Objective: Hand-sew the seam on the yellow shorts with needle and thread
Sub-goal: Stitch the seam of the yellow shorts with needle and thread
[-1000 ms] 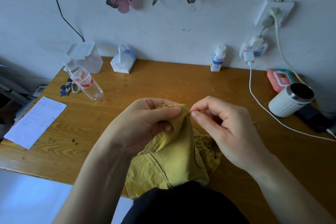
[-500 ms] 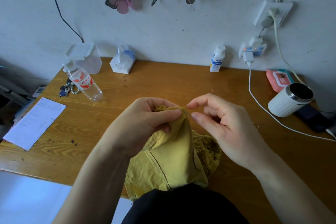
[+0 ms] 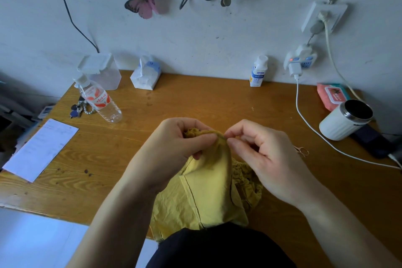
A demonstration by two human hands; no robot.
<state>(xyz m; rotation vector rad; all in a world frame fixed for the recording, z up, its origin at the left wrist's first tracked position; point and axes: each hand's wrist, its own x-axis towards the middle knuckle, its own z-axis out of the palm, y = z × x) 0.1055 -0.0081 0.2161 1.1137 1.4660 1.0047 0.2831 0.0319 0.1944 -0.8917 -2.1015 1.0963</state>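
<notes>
On the near table, the yellow shorts are gripped by the left hand, while the right hand, parted 0.5 s ago, is pinched again at their fold, presumably on the unseen needle for another stitch.

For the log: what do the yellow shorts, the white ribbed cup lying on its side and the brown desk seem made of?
Yellow shorts: thin matte woven cloth, perhaps cotton; it creases and drapes softly.
White ribbed cup: smooth white shell, plastic or coated metal, with a shiny steel-looking rim.
Brown desk: wood or wood-look laminate, bold grain, slight sheen.
</notes>
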